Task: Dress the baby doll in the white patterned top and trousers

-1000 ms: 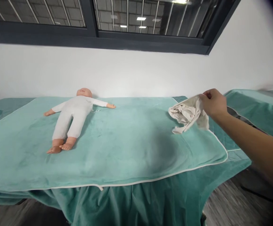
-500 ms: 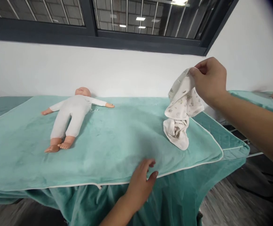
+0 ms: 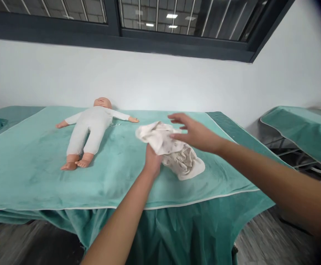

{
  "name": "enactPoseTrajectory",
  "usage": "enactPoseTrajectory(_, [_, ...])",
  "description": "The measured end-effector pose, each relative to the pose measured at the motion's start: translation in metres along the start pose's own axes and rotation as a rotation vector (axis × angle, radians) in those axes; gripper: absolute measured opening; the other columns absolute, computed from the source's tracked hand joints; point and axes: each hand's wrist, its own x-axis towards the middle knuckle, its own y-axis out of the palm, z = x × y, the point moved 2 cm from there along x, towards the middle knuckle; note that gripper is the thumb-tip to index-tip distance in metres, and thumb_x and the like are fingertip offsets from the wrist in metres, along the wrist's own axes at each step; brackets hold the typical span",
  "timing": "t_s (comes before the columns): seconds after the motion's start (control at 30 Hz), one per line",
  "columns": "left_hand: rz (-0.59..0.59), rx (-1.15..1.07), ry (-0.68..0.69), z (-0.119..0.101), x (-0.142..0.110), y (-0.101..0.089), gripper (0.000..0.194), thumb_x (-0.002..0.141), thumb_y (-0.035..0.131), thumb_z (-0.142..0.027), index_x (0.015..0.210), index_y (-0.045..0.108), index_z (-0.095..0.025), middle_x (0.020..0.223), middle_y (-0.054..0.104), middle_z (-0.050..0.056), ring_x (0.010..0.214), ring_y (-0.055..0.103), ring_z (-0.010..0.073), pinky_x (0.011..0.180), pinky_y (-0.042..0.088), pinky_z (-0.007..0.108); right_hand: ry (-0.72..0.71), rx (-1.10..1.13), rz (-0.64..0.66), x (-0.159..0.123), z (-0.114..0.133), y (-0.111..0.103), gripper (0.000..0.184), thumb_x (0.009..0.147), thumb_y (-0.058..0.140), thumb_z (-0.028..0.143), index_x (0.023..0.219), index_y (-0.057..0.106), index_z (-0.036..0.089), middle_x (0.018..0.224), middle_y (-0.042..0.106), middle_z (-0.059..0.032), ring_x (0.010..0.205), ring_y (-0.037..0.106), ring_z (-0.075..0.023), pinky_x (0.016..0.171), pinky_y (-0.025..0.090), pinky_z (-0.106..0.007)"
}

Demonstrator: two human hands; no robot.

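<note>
A crumpled white baby garment with a small print is held low over the green bed cover, its lower end touching or nearly touching the cover. My left hand grips it from below; the cloth hides most of those fingers. Just right of the garment, my right hand is open, its fingers spread and pointing left. I cannot tell whether its thumb touches the cloth. To the left, a baby doll in a white long-sleeved suit lies on its back, arms out and feet bare.
The green bed cover has a white piped front edge, and its cloth hangs down in folds. Behind stands a white wall beneath a dark window frame. Another green-covered bed is at the right.
The garment has moved left and lower, from my right hand to my left. My left hand has risen from the bed's front edge to grip it. My right hand has let go and opened.
</note>
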Motion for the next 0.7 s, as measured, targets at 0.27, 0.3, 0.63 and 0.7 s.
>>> enactPoseTrajectory(0.27, [-0.261, -0.151, -0.102, -0.006, -0.027, -0.077, 0.038, 0.077, 0.073, -0.037, 0.111, 0.070, -0.021, 0.118, 0.073, 0.008, 0.116, 0.066, 0.0252, 0.105, 0.050, 0.045, 0.230, -0.283, 0.059, -0.052, -0.083, 0.111, 0.097, 0.075, 0.077, 0.044, 0.155, 0.027, 0.025, 0.158, 0.037, -0.0153, 0.144, 0.035, -0.0404, 0.113, 0.033, -0.060])
enactPoseTrajectory(0.3, [-0.293, -0.166, -0.113, -0.009, -0.030, -0.083, 0.038, 0.076, 0.074, -0.036, 0.110, 0.070, -0.020, 0.117, 0.074, 0.008, 0.115, 0.066, 0.0254, 0.103, 0.051, 0.044, 0.267, -0.300, -0.008, -0.053, -0.082, 0.116, 0.094, 0.076, 0.076, 0.041, 0.155, 0.027, 0.024, 0.156, 0.039, -0.0158, 0.141, 0.038, -0.0409, 0.111, 0.036, -0.061])
enactPoseTrajectory(0.63, [-0.313, -0.169, -0.057, -0.042, -0.043, -0.089, 0.038, 0.072, 0.081, -0.036, 0.105, 0.071, -0.020, 0.112, 0.075, 0.007, 0.114, 0.067, 0.0279, 0.097, 0.056, 0.042, 0.209, 0.042, 0.089, -0.056, -0.089, 0.101, 0.070, 0.079, 0.075, 0.038, 0.141, 0.045, 0.032, 0.142, 0.053, -0.0063, 0.127, 0.053, -0.0301, 0.105, 0.045, -0.045])
enactPoseTrajectory(0.7, [-0.317, -0.168, -0.074, -0.043, -0.044, -0.092, 0.039, 0.073, 0.081, -0.037, 0.107, 0.071, -0.020, 0.112, 0.075, 0.007, 0.114, 0.067, 0.0275, 0.098, 0.055, 0.042, 0.269, 0.126, 0.129, -0.057, -0.090, 0.094, 0.062, 0.077, 0.076, 0.047, 0.132, 0.050, 0.033, 0.138, 0.055, -0.0032, 0.118, 0.058, -0.0286, 0.102, 0.048, -0.043])
